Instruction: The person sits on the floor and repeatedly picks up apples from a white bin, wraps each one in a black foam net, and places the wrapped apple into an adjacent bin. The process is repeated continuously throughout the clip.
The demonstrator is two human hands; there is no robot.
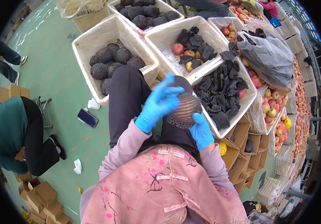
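Above my lap, my right hand [202,130], in a blue glove, grips the lower right side of an apple in black foam netting [185,110]. Reddish-yellow skin shows through the mesh. My left hand [160,103], also gloved in blue, is blurred at the apple's upper left, its fingers apart; whether it touches the netting I cannot tell. Beyond my knees, a white foam box [77,60] contains several netted apples [112,60]. Right of my right hand, another white foam box [251,98] is heaped with loose black foam nets [220,95].
A third foam box [160,42] holds bare apples and nets. Cardboard dividers [240,156] stand at my right, near apple crates [272,106] and a grey plastic bag [266,56]. On the left floor lie a phone [87,118] and cartons [44,197]; a person [12,131] bends there.
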